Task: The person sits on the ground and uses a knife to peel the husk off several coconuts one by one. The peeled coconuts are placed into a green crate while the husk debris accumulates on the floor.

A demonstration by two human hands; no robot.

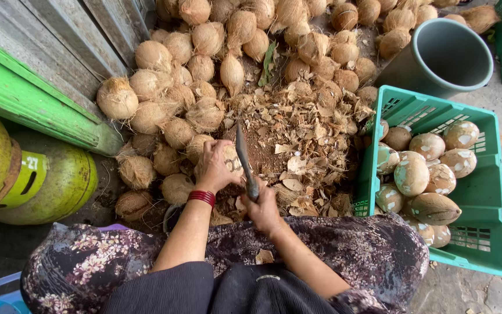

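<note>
1. Coconut [229, 161], mid-frame, gripped from above by the left hand [215, 167].
2. Right hand [262, 209] clenched around a knife [244, 157], blade beside the coconut.
3. Green crate [483, 192] of peeled coconuts at right; husk scraps [303, 134] above.

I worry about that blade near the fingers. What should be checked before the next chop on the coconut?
1. Left hand steadies the coconut: ok.
2. Right hand has a closed grip on the knife: ok.
3. Left fingers clear of the blade: not ok, it lies right beside them.
4. Coconut seated firmly on the husk scraps: cannot tell.
5. Room in the green crate for a peeled coconut: ok.
</note>
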